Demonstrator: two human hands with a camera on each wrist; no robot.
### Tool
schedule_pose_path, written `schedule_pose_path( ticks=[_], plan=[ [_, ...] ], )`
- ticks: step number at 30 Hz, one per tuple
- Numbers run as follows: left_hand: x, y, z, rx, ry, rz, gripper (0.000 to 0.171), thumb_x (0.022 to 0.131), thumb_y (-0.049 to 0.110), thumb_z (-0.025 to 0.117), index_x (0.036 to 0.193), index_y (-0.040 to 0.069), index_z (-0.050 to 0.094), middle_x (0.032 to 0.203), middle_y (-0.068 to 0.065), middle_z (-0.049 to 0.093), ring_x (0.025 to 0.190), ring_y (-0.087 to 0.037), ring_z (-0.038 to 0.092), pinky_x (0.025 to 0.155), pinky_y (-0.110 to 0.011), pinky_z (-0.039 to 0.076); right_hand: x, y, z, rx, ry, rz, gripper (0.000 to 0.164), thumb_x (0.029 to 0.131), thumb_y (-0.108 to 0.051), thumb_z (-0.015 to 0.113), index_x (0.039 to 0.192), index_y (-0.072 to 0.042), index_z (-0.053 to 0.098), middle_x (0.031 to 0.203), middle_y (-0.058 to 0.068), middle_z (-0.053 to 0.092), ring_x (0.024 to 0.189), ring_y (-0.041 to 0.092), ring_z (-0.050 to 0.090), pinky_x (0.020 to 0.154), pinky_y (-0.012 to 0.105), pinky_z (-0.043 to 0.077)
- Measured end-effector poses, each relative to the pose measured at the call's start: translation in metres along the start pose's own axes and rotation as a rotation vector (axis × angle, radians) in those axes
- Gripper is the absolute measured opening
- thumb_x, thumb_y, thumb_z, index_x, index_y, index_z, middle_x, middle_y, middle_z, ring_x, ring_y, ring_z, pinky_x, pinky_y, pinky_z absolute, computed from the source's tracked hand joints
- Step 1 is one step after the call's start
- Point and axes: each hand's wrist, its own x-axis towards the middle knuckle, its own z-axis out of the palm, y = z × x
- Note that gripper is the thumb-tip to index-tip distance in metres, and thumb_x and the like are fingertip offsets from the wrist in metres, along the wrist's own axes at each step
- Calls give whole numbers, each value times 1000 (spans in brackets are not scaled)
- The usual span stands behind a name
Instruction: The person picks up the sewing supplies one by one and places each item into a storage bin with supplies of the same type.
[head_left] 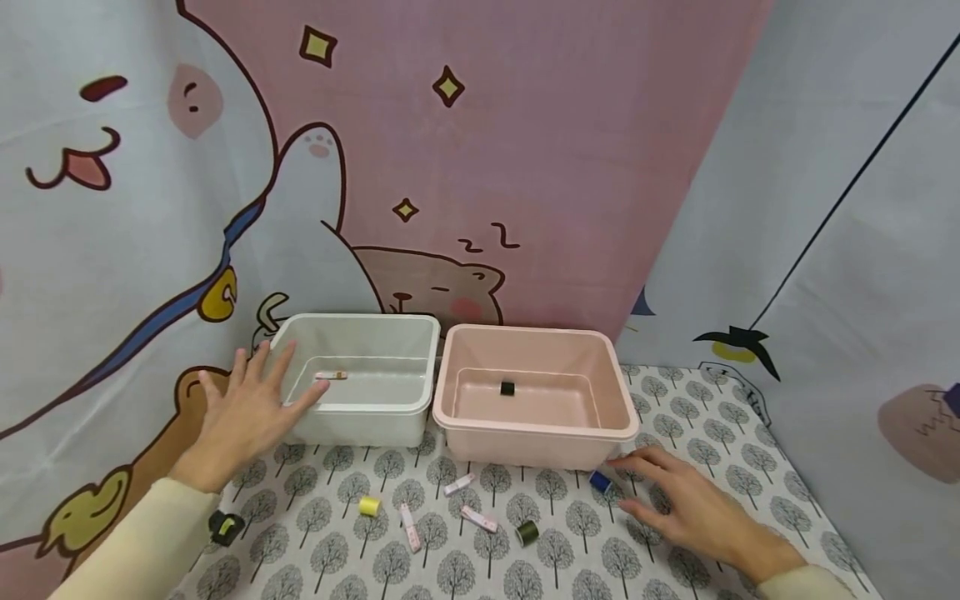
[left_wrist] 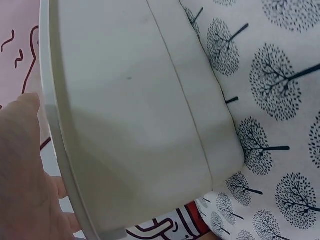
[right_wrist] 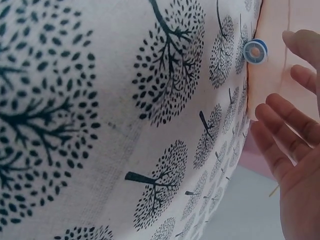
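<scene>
My left hand, fingers spread, is at the left front of the white bin. In the left wrist view it lies along the rim. A small pale strip lies inside that bin. My right hand is by the front right corner of the pink bin, its fingers loosely bent and holding nothing. Between its thumb and fingertips, on the cloth, is a blue thread spool, also seen beside the hand in the right wrist view. A dark spool sits in the pink bin.
On the tree-print cloth lie a yellow spool, a dark green spool and three pinkish-white strips, one of them a long strip. A small black object is beside my left forearm. Printed curtains hang behind the bins.
</scene>
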Motion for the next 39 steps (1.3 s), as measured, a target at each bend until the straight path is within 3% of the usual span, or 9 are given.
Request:
schedule_pose_path(
  ticks=[9, 14, 21, 25, 34, 39],
  plan=[
    [1, -12, 3, -24, -50, -19, 109, 112, 87, 39, 189, 14, 14, 191, -38, 5, 172, -76, 5, 121, -104, -13, 9, 3, 7, 13, -44, -63, 53, 99, -36, 96, 149, -34, 78, 148, -10, 75, 128, 22, 81, 100, 49, 72],
    [2, -16, 8, -53, -67, -15, 110, 112, 86, 42, 188, 11, 14, 191, -40, 5, 171, -77, 8, 121, -105, -7, 9, 4, 7, 2, -70, -76, 57, 97, -35, 97, 151, -29, 78, 147, 0, 77, 126, 30, 82, 97, 53, 73],
    [3, -21, 7, -60, -70, 6, 110, 114, 81, 44, 188, 6, 12, 192, -37, 6, 172, -75, 10, 121, -106, -3, 15, 4, 11, 34, -167, -38, 56, 101, -34, 93, 154, -31, 76, 146, 0, 78, 124, 23, 81, 96, 44, 73],
    [5, -24, 6, -60, -74, 13, 110, 114, 80, 45, 188, 6, 11, 193, -36, 6, 174, -73, 9, 123, -105, -2, 20, 3, 13, 51, -217, -37, 54, 103, -35, 92, 155, -29, 76, 145, 4, 79, 123, 25, 81, 94, 43, 72],
    [8, -29, 5, -25, -75, 52, 108, 116, 76, 44, 186, 1, 12, 193, -35, 7, 174, -71, 12, 122, -105, -1, 25, 3, 17, 54, -225, -73, 50, 102, -29, 92, 150, -22, 78, 141, 6, 81, 120, 27, 82, 92, 42, 72],
    [10, -29, 6, 8, -74, 49, 110, 115, 78, 43, 186, 0, 10, 194, -32, 9, 175, -69, 13, 124, -104, -3, 26, 4, 16, 81, -251, -30, 46, 103, -29, 91, 146, -22, 78, 137, 2, 82, 113, 15, 79, 92, 40, 72]
  ],
)
